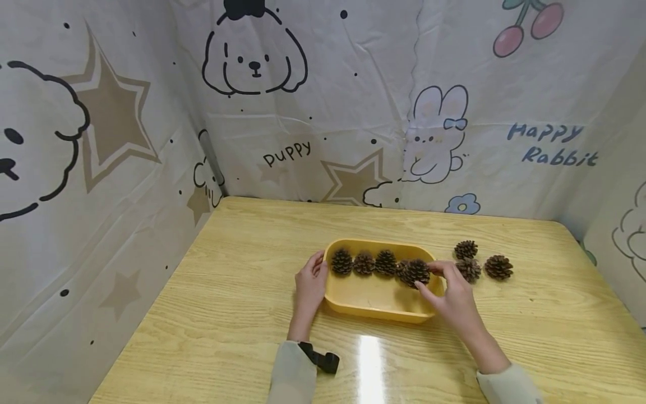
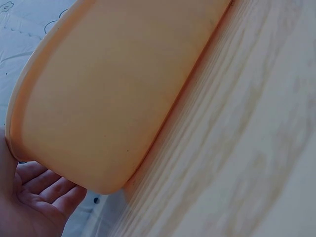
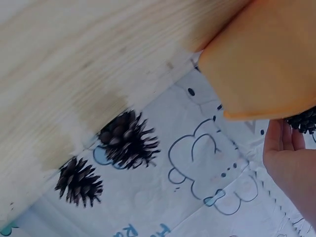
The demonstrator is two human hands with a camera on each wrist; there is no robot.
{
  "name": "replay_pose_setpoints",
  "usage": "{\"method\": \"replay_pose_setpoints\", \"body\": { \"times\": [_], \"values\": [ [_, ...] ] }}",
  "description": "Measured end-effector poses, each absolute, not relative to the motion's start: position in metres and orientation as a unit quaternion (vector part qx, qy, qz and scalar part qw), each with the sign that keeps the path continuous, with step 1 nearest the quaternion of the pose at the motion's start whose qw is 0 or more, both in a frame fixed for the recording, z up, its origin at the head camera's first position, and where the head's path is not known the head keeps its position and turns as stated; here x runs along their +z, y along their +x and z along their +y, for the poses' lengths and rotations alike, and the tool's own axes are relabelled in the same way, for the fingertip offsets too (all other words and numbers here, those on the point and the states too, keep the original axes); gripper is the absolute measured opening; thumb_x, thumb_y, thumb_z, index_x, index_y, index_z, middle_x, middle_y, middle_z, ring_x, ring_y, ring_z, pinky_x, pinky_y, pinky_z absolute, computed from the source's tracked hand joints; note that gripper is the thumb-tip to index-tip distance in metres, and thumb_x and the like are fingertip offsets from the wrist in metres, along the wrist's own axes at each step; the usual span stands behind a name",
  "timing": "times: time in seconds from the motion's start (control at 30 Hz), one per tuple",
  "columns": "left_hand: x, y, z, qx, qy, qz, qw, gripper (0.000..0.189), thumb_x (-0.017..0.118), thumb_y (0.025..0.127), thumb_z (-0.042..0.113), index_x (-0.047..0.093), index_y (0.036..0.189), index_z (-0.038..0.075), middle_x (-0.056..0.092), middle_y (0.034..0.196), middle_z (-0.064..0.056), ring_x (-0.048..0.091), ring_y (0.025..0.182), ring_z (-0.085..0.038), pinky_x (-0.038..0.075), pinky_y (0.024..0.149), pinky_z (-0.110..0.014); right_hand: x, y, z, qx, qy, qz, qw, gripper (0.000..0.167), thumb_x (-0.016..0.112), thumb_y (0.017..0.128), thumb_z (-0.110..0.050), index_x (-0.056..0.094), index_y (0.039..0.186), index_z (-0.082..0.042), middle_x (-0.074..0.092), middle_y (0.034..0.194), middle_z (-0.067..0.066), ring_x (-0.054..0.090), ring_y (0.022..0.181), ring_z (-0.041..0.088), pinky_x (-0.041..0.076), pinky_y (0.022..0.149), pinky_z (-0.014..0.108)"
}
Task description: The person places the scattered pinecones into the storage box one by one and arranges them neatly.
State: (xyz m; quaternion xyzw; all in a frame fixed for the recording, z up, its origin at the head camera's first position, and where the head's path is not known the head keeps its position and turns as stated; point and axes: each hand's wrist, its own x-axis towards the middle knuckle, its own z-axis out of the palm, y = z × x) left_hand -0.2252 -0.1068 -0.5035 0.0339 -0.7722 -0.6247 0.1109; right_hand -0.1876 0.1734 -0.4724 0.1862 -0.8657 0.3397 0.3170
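Note:
A yellow plastic tray [image 1: 373, 297] sits on the table in the head view, with a row of several brown pinecones [image 1: 341, 262] along its far side. My left hand [image 1: 310, 283] holds the tray's left end, fingers against the outside of the wall; the left wrist view shows these fingers under the rim. Over the tray's right end, my right hand [image 1: 454, 294] pinches a pinecone [image 1: 418, 273] between thumb and fingers. That pinecone partly covers another in the row. In the right wrist view, the held pinecone [image 3: 305, 121] peeks out beyond the tray's rim.
To the right of the tray lie three loose pinecones: one farther back [image 1: 466, 249], one beside my right hand [image 1: 469, 270] and one farther right [image 1: 499, 267]. A printed cloth [image 1: 353, 112] hangs behind the wooden table [image 1: 227, 292]. A black strap [image 1: 320, 358] circles my left wrist.

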Motion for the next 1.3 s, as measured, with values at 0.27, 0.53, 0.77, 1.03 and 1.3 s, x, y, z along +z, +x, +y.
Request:
{"method": "replay_pose_setpoints", "body": {
  "times": [0.27, 0.53, 0.77, 1.03, 1.3],
  "values": [
    [-0.502, -0.224, -0.107, -0.627, 0.033, -0.771, 0.112, 0.035, 0.052, 0.099, 0.011, 0.06, 0.132, 0.001, 0.065, 0.124, -0.023, 0.064, 0.117, -0.033, 0.056, 0.1, -0.039, -0.474, -0.19, 0.162, 0.329, 0.205, -0.875, 0.289, 0.047, 0.085, 0.066, 0.003, 0.06, 0.105, 0.008, 0.066, 0.097, 0.016, 0.064, 0.09, 0.029, 0.043, 0.088, 0.0],
    [-0.502, -0.223, -0.106, -0.626, 0.035, -0.771, 0.112, 0.034, 0.053, 0.099, 0.012, 0.061, 0.131, 0.002, 0.065, 0.125, -0.022, 0.065, 0.117, -0.032, 0.055, 0.1, -0.039, -0.472, -0.195, 0.153, 0.315, 0.212, -0.89, 0.252, 0.046, 0.084, 0.07, -0.002, 0.06, 0.108, 0.005, 0.066, 0.097, 0.013, 0.065, 0.089, 0.027, 0.06, 0.076, 0.043],
    [-0.502, -0.223, -0.106, -0.625, 0.038, -0.772, 0.111, 0.035, 0.053, 0.099, 0.011, 0.06, 0.132, 0.003, 0.066, 0.125, -0.022, 0.065, 0.117, -0.032, 0.055, 0.1, -0.038, -0.47, -0.197, 0.145, 0.31, 0.219, -0.901, 0.209, 0.045, 0.083, 0.074, -0.007, 0.06, 0.111, 0.003, 0.065, 0.1, 0.012, 0.064, 0.09, 0.025, 0.06, 0.075, 0.042],
    [-0.502, -0.225, -0.107, -0.618, 0.041, -0.778, 0.107, 0.035, 0.052, 0.1, 0.012, 0.059, 0.133, 0.003, 0.065, 0.127, -0.021, 0.064, 0.118, -0.031, 0.055, 0.1, -0.037, -0.468, -0.204, 0.133, 0.299, 0.249, -0.908, 0.156, 0.041, 0.082, 0.076, -0.008, 0.06, 0.109, 0.002, 0.067, 0.099, 0.011, 0.066, 0.088, 0.027, 0.061, 0.076, 0.04],
    [-0.5, -0.223, -0.107, -0.621, 0.037, -0.776, 0.104, 0.036, 0.052, 0.1, 0.013, 0.058, 0.134, 0.003, 0.064, 0.127, -0.021, 0.064, 0.119, -0.032, 0.055, 0.101, -0.038, -0.467, -0.208, 0.117, 0.305, 0.255, -0.912, 0.096, 0.038, 0.08, 0.08, -0.012, 0.061, 0.11, 0.0, 0.067, 0.101, 0.01, 0.067, 0.092, 0.027, 0.061, 0.08, 0.04]
  ]
}}
